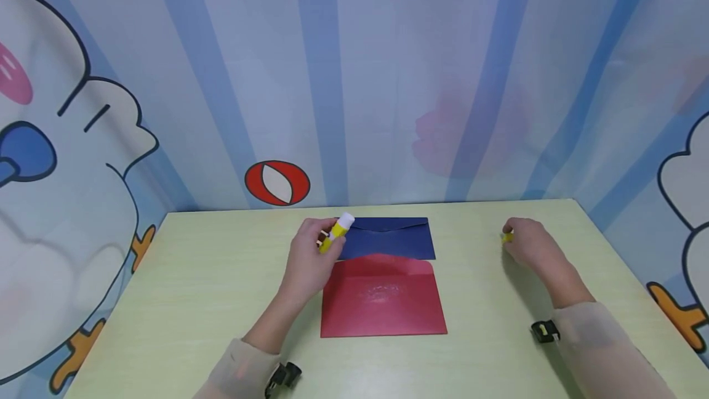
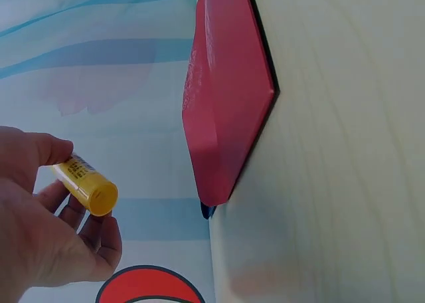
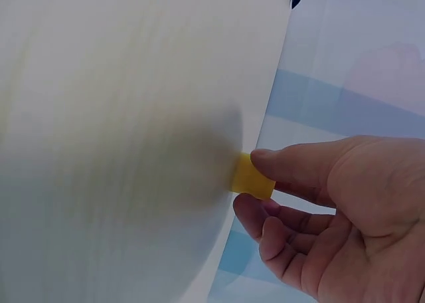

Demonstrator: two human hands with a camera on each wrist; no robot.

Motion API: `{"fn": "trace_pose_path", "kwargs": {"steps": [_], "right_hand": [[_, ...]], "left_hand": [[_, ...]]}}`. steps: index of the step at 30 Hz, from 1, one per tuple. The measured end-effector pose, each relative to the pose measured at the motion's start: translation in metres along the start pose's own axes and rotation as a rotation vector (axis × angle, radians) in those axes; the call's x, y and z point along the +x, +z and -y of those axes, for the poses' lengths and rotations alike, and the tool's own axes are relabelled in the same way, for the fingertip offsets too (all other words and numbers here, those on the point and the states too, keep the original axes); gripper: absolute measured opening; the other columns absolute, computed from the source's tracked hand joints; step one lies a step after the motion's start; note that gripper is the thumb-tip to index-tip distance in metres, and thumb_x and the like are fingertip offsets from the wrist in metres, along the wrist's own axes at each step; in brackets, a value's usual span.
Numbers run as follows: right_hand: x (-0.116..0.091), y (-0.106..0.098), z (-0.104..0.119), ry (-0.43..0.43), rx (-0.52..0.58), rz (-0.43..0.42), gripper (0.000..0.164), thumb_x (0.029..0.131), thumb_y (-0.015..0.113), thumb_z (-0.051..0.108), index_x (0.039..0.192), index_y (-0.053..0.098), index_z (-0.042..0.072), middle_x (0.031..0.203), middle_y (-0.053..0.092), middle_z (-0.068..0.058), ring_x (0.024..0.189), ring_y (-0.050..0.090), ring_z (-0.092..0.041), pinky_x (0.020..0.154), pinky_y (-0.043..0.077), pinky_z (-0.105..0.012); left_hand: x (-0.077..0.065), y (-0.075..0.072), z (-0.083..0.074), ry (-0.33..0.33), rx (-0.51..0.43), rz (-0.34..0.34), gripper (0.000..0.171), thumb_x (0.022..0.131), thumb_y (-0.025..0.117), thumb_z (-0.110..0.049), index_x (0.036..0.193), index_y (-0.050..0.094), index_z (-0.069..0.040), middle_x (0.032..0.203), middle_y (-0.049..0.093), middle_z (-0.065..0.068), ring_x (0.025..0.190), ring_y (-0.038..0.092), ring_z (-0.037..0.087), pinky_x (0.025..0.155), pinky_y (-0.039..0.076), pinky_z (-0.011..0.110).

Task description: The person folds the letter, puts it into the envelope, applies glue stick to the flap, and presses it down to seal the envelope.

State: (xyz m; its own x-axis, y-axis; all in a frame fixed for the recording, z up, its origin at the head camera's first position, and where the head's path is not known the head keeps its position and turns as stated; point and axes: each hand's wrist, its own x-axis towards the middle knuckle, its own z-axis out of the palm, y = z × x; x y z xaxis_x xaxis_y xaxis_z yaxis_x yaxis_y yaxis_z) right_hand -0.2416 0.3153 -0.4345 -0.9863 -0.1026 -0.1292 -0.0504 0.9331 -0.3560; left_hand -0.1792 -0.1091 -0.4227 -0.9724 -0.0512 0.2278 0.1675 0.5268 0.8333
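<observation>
My left hand (image 1: 307, 263) holds a yellow glue stick (image 1: 335, 234) between thumb and fingers, its white end tilted up and to the right. The left wrist view shows the round yellow base of the stick. Over at the right, my right hand (image 1: 532, 244) pinches a small yellow cap (image 3: 252, 177) between thumb and fingertips, close over the table. A red envelope (image 1: 382, 313) lies in the middle with its flap side toward the back and a glossy patch on its face. Behind it lies a dark blue envelope (image 1: 393, 239), its near edge overlapped by the red one.
Both envelopes lie on a pale wooden table (image 1: 221, 276). A printed cloth backdrop (image 1: 376, 79) with blue stripes and cartoon figures stands along the table's back edge and sides. Each wrist wears a small black camera (image 1: 545, 331).
</observation>
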Motion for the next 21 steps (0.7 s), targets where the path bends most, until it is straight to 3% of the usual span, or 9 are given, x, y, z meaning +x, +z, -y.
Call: {"fn": "trace_pose_path", "kwargs": {"steps": [9,15,21], "right_hand": [[-0.001,-0.003,0.008,-0.047,0.028,-0.027,0.034,0.101,0.065,0.003,0.129,0.059,-0.015,0.124,0.063,-0.036,0.111,0.063,-0.050,0.088,0.055,-0.058],[-0.007,-0.007,0.042,-0.118,0.159,-0.070,0.036,0.102,0.069,0.009,0.131,0.062,-0.011,0.117,0.067,-0.026,0.103,0.064,-0.040,0.082,0.057,-0.050],[-0.013,-0.002,0.081,-0.189,0.300,-0.098,0.032,0.102,0.071,0.013,0.129,0.066,-0.003,0.118,0.070,-0.018,0.107,0.067,-0.035,0.084,0.060,-0.046]], "left_hand": [[0.000,0.002,0.001,0.039,0.105,0.031,0.045,0.098,0.078,-0.012,0.141,0.066,-0.009,0.128,0.058,0.005,0.117,0.059,0.024,0.089,0.062,0.039],[0.000,0.004,-0.001,0.077,0.182,0.026,0.045,0.097,0.079,-0.011,0.140,0.067,-0.008,0.129,0.059,0.007,0.122,0.058,0.026,0.090,0.062,0.040],[0.000,0.006,-0.005,0.096,0.232,0.041,0.045,0.097,0.079,-0.011,0.141,0.068,-0.010,0.129,0.059,0.007,0.122,0.056,0.025,0.088,0.062,0.039]]}}
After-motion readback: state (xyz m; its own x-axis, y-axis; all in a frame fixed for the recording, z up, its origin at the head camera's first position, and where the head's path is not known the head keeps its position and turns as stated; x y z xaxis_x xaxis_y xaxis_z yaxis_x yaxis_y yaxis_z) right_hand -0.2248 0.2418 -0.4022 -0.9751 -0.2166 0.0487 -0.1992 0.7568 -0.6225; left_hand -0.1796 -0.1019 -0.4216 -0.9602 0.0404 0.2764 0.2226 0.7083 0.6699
